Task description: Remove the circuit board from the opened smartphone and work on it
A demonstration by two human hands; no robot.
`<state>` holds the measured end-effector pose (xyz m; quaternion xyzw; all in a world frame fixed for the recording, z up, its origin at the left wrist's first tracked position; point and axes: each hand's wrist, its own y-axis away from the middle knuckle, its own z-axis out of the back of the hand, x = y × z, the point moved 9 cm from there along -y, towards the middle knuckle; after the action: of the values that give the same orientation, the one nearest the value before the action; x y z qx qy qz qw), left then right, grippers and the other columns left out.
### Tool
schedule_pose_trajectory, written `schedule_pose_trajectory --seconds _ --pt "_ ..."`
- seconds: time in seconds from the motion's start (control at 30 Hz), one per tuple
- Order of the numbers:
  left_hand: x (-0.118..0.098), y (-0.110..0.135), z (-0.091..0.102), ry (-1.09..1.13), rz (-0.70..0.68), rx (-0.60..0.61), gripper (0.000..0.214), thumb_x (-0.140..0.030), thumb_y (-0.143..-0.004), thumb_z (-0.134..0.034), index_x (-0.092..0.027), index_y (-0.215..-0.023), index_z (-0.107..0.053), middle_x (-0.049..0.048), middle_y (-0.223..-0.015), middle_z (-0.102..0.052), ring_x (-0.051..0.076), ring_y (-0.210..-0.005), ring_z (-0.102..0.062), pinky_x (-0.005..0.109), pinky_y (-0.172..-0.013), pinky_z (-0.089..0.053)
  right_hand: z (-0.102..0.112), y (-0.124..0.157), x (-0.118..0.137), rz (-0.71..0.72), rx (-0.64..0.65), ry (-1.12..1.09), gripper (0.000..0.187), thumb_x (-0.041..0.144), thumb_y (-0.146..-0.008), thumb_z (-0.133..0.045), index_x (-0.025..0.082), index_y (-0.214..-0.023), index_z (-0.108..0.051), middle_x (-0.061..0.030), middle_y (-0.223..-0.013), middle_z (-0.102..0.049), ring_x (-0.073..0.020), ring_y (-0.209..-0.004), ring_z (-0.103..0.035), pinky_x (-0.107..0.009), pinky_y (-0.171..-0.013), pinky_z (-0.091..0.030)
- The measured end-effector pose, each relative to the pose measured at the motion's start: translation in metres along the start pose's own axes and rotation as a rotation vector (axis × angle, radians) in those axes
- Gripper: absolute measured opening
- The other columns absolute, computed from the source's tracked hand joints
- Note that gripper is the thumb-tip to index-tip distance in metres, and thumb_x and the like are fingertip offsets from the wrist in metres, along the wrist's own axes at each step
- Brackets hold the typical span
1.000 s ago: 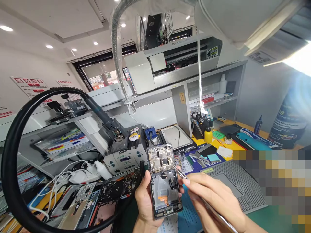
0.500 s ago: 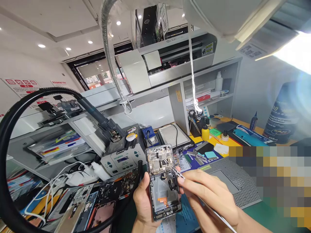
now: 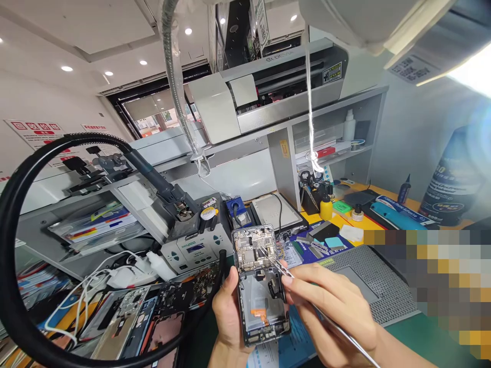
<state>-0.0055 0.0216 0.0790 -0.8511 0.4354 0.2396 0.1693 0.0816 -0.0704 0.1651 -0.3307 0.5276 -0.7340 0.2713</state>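
Note:
My left hand (image 3: pixel 226 317) grips an opened phone (image 3: pixel 260 286) upright by its left edge, back cover off, circuit board and shields showing at the top. My right hand (image 3: pixel 333 312) is pinched on metal tweezers (image 3: pixel 280 266), whose tips rest on the board in the phone's upper half. The tweezers' long handle runs back past my wrist toward the lower right.
A soldering station (image 3: pixel 194 245) with a thick black hose (image 3: pixel 23 214) stands to the left. Dismantled phone parts (image 3: pixel 130 322) lie at lower left. A grey perforated mat (image 3: pixel 368 286) is to the right, with a yellow bottle (image 3: pixel 326 208), small tools and shelves behind.
The view shifted slightly; the phone and both hands stay together, the tweezer tips nudging a little across the upper board.

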Motion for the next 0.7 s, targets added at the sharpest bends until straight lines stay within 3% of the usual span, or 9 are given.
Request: schedule_pose_trajectory --seconds 0.17,0.47,0.7 --pt "-0.003 -0.005 -0.004 0.012 -0.074 0.007 0.066 -0.061 -0.087 -0.049 -0.01 -0.122 -0.072 0.0228 -0.114 -0.071 0.041 -0.107 -0.065 0.053 -0.094 -0.048 -0.002 0.001 -0.001 -0.007 0.013 -0.006 0.037 -0.004 -0.08 -0.054 0.008 -0.112 -0.069 -0.0143 -0.092 -0.073 -0.0196 -0.09 -0.073 -0.027 -0.07 -0.06" --pt "-0.002 0.002 0.008 0.003 0.007 -0.047 0.064 -0.062 -0.086 -0.055 -0.012 -0.122 -0.072 0.0218 -0.116 -0.072 0.041 -0.11 -0.065 0.051 -0.095 -0.048 -0.001 0.001 0.002 -0.002 0.008 0.003 0.038 -0.003 -0.08 -0.055 0.009 -0.113 -0.068 -0.0134 -0.091 -0.074 -0.0199 -0.086 -0.073 -0.027 -0.066 -0.06" --pt "-0.011 0.002 0.024 -0.023 -0.124 -0.144 0.057 -0.056 -0.092 -0.052 -0.01 -0.119 -0.071 0.0205 -0.112 -0.074 0.036 -0.107 -0.068 0.048 -0.09 -0.053 0.004 -0.003 0.0 -0.039 -0.045 -0.018 0.042 -0.002 -0.081 -0.055 0.014 -0.119 -0.066 -0.0093 -0.088 -0.077 -0.0224 -0.079 -0.076 -0.032 -0.069 -0.064"
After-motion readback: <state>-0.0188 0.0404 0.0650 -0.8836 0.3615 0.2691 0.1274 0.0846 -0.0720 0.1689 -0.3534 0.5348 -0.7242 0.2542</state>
